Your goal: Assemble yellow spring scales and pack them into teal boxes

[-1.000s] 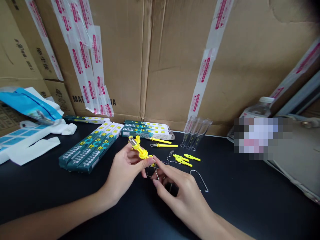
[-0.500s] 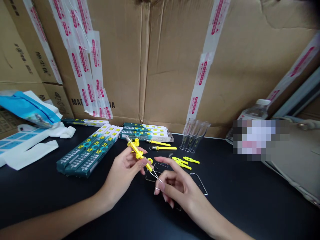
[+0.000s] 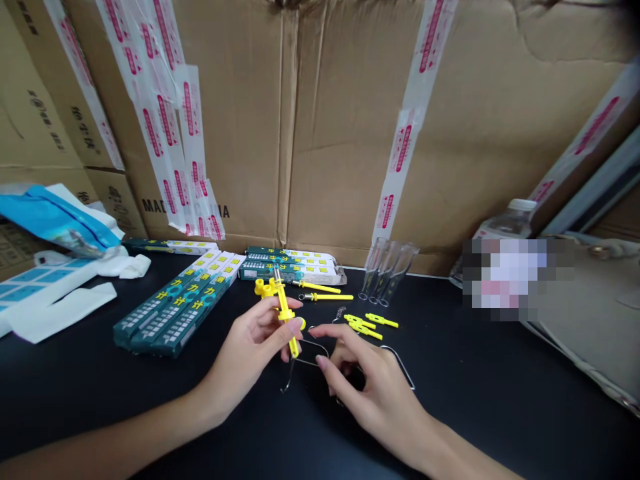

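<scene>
My left hand (image 3: 263, 343) is closed around a yellow plastic spring-scale rod (image 3: 285, 307), held tilted above the black table with its metal tip up. A thin wire hook (image 3: 287, 377) hangs from the rod's lower end. Small yellow plastic caps (image 3: 265, 287) show just behind the rod, also by the left fingers. To the right, my right hand (image 3: 363, 370) holds nothing that I can see, with thumb and index finger apart. Its thumb tip is close to a bent wire piece (image 3: 320, 347); whether they touch I cannot tell. The other right fingers are curled and partly hidden.
Several green-and-white boxes (image 3: 175, 303) lie left and behind. Yellow rods (image 3: 330, 297), short yellow pieces (image 3: 383, 321), a spring (image 3: 341, 312) and a large wire hook (image 3: 400, 365) lie beyond my right hand. Clear tubes (image 3: 387, 273) stand near the cardboard wall (image 3: 345, 133). A bottle (image 3: 520, 217) is at right.
My right fingers have let go of the wire hook, which now dangles downward from the rod. The rod has turned more upright in my left hand. Right thumb and index finger have spread.
</scene>
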### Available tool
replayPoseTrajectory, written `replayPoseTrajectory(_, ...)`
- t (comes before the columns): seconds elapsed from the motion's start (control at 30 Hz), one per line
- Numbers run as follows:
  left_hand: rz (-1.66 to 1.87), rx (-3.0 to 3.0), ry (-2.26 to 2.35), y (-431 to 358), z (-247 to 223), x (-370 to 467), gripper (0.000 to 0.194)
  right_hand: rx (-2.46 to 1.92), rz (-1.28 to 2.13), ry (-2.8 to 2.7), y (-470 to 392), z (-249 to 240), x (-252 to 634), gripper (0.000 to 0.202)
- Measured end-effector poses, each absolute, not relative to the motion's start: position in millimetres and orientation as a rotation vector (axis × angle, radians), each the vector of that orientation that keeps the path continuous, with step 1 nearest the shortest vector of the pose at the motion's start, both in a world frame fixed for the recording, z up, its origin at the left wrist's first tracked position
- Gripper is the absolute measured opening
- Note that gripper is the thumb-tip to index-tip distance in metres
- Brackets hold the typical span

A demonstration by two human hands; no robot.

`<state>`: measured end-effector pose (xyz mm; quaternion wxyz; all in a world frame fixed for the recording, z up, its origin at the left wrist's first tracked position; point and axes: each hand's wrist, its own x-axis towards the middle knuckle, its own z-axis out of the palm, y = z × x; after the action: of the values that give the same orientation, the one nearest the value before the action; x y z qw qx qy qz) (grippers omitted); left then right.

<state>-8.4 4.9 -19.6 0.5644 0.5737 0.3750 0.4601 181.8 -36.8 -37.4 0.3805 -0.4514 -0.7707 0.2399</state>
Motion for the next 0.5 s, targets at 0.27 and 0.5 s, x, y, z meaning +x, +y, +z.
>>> replayPoseTrajectory(0.27,1.103,1.434,0.844,-1.4,-14.5,-10.9,0.026,-1.114,0.581,-1.785,-39.2,-32.1,182.8,0.027)
replayPoseTrajectory(0.5,1.024,1.435,0.888,-4.7,-13.8,-12.8,0.032,-1.154,0.55,-1.664,-32.7,-27.0,187.4,0.021)
